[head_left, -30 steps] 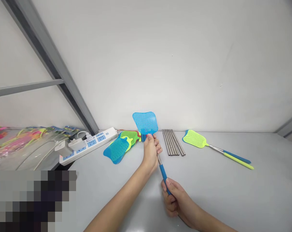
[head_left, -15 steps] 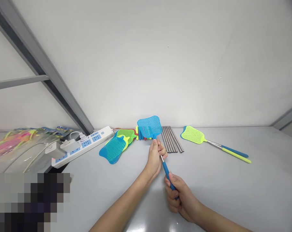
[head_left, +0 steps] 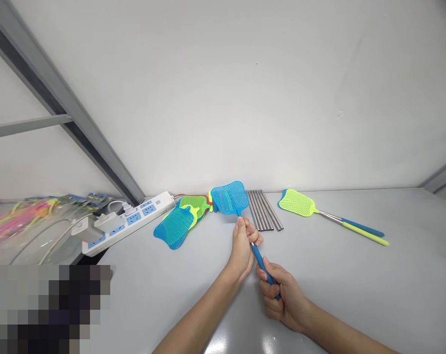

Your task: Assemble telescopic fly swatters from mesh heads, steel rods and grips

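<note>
Clear plastic wrapping (head_left: 5, 248): lies at our far left with pink, orange and yellow things (head_left: 12, 226) bunched inside; we cannot tell what they are
Power strip (head_left: 134, 220): white with blue socket panels, slanting between the wrapping and the stacked swatters, white plugs (head_left: 108, 222) seated in it
Blue swatter (head_left: 230, 197): in both our hands over the middle of the table (head_left: 337, 285), its meshed head tipped up towards the wall (head_left: 245, 98)
Left hand (head_left: 242, 246): fingers wrapped round the swatter just below its head, thumb up, hiding most of the metal shaft
Right hand (head_left: 282, 295): fingers clenched round the lower part of the blue grip (head_left: 258, 256), nearer to us
Swatter stack (head_left: 174, 227): blue, yellow and green heads overlap on the table, left of our left hand, with a red edge peeping out
Handle ends (head_left: 210, 202): yellow and blue, beside the stack; the raised head blocks part of our view of them
Metal tubes (head_left: 263, 211): a row lying just right of the raised head, partly behind it and our left fingers
Yellow-green swatter (head_left: 297, 203): farther right, well apart from our hands, lying over another blue one (head_left: 363, 227), both handles pointing right
Pixelated patch (head_left: 34, 314): covers the lower left corner, so we cannot see what lies there
</note>
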The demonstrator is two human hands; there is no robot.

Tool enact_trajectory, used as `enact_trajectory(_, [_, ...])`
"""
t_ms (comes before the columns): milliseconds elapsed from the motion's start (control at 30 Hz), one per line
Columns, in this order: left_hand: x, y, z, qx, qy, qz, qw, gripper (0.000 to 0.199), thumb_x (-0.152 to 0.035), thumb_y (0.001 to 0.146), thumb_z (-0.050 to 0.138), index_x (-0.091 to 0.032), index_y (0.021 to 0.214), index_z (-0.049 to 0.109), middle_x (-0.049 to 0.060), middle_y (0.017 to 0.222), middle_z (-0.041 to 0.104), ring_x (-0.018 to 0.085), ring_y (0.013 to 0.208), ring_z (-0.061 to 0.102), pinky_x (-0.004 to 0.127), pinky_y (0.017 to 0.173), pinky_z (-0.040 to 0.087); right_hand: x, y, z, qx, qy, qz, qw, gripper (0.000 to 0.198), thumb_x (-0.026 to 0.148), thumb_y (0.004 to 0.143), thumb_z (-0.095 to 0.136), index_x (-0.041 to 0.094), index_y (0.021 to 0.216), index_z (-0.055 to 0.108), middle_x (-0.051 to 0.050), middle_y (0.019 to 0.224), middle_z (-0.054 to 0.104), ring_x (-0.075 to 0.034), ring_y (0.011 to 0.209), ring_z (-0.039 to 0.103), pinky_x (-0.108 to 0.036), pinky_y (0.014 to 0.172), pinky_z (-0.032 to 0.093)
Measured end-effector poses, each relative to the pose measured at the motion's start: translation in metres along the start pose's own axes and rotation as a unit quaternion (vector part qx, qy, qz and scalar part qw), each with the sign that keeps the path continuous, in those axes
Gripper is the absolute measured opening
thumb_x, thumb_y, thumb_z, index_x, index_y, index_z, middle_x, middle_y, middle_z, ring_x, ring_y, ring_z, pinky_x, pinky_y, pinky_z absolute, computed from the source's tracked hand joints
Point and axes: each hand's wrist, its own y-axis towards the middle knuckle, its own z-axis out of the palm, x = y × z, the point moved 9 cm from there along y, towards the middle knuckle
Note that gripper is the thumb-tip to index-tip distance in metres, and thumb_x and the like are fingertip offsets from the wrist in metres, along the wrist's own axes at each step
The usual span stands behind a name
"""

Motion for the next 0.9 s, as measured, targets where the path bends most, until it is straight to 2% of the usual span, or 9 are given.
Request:
enact_trajectory(433, [-0.015, -0.012, -0.002, -0.047, -0.007, 0.018, 0.999, 0.035, -0.051, 0.071, 0.045, -0.018, 0.062, 0.037, -0.009, 0.049, 0.021, 0.002, 0.036, 0.017, 0.016, 0.037, 0.024, -0.004, -0.002, 0.006, 0.028, -0.006, 0.035, 0.999, 0.034, 0.052, 0.075, 0.039, 0.02, 0.062, 0.038, 0.011, 0.037, 0.02, -0.002, 0.025, 0.007, -0.018, 0.028, 0.006])
enact_trajectory(600, [-0.017, -0.016, 0.0, -0.026, -0.003, 0.011, 1.0, 0.033, -0.05, 0.072, 0.043, -0.018, 0.065, 0.04, -0.009, 0.049, 0.024, 0.002, 0.036, 0.018, 0.017, 0.039, 0.026, -0.004, -0.003, 0.009, 0.048, -0.016, 0.02, 0.998, 0.038, 0.056, 0.074, 0.037, 0.019, 0.063, 0.039, 0.01, 0.037, 0.019, -0.003, 0.026, 0.008, -0.018, 0.028, 0.008])
enact_trajectory(733, [-0.023, -0.021, -0.003, -0.022, -0.004, 0.009, 1.0, 0.028, -0.045, 0.073, 0.047, -0.018, 0.07, 0.042, -0.009, 0.049, 0.026, 0.002, 0.036, 0.021, 0.017, 0.041, 0.028, -0.005, -0.004, 0.016, 0.08, -0.034, 0.034, 0.996, 0.037, 0.053, 0.076, 0.035, 0.019, 0.062, 0.039, 0.01, 0.037, 0.02, -0.003, 0.026, 0.01, -0.018, 0.028, 0.01])
enact_trajectory(900, [-0.043, -0.023, -0.005, -0.016, -0.021, -0.017, 1.0, 0.023, -0.04, 0.074, 0.048, -0.018, 0.08, 0.047, -0.005, 0.058, 0.042, 0.005, 0.041, 0.037, 0.02, 0.044, 0.033, 0.002, -0.007, 0.019, 0.063, -0.08, 0.007, 0.995, 0.035, 0.053, 0.077, 0.034, 0.019, 0.075, 0.045, 0.01, 0.041, 0.024, -0.002, 0.029, 0.012, -0.017, 0.032, 0.013])
